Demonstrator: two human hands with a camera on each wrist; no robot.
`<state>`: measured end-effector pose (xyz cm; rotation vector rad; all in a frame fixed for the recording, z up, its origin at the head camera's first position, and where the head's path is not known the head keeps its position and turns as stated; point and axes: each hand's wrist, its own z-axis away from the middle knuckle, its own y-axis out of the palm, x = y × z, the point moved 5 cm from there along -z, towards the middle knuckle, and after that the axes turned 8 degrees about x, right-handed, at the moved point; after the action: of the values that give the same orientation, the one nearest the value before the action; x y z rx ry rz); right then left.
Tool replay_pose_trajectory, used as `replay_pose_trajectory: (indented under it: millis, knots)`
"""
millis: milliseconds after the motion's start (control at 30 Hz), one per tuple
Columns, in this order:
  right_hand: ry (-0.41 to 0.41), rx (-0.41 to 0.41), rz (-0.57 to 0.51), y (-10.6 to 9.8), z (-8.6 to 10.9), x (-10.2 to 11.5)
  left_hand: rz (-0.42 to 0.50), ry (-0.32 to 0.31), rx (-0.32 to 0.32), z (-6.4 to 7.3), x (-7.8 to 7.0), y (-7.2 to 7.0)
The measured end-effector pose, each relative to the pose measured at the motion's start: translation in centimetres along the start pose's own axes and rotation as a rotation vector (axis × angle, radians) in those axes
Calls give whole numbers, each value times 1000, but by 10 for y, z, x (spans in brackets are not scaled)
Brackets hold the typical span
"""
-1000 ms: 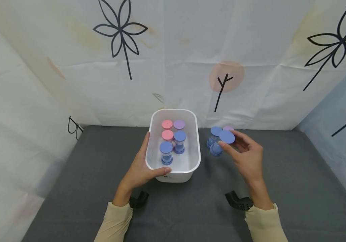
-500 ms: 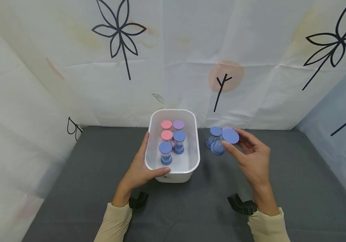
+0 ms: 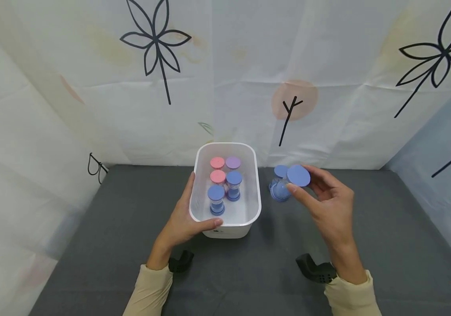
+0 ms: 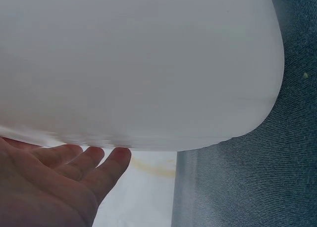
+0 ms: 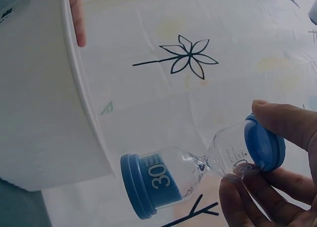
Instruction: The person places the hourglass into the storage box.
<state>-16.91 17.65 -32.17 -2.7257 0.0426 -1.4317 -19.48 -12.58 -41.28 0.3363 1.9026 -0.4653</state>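
Observation:
My right hand (image 3: 330,204) pinches a blue sand timer (image 5: 166,180) by one end cap, above the table and right of the bin. The timer is tilted, with blue sand in its lower bulb by a "30" print. Behind it another blue sand timer (image 3: 280,171) stands on the table, partly hidden. My left hand (image 3: 184,217) grips the near left corner of a white plastic bin (image 3: 251,213), thumb over the front rim and fingers along the left side. Inside stand two blue sand timers (image 3: 216,199), pink ones (image 3: 217,177) and a purple one (image 3: 233,163).
The bin stands on a dark grey cloth-covered table (image 3: 130,228). A pale printed curtain (image 3: 241,52) rises along the table's back edge and both sides. Black wrist mounts (image 3: 316,268) jut inward from both wrists.
My right hand has shifted slightly right with the blue sand timer. A purple cap behind it, visible before, is hidden now. The left hand and bin stay put.

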Motion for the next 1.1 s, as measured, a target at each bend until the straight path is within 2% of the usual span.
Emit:
replay_pose_trajectory:
  millis: [133,333,567,733,933,1100]
  knots:
    - [-11,38,-44,5,-8,9,-15,-2,0,0,0,-1]
    - [-5,174,-25,23,-20,16,-41,-6,-2,0,0,-2]
    - [63,288,62,42,-29,4,-42,-9,-7,0,0,-2]
    - [102,357,73,54,-36,-6,-27,-4,-4,0,2,-2]
    - [192,448,107,65,-42,-17,3,-10,11,0,2,-1]
    - [221,525,145,75,-46,-25,15,-16,15,1,1,0]
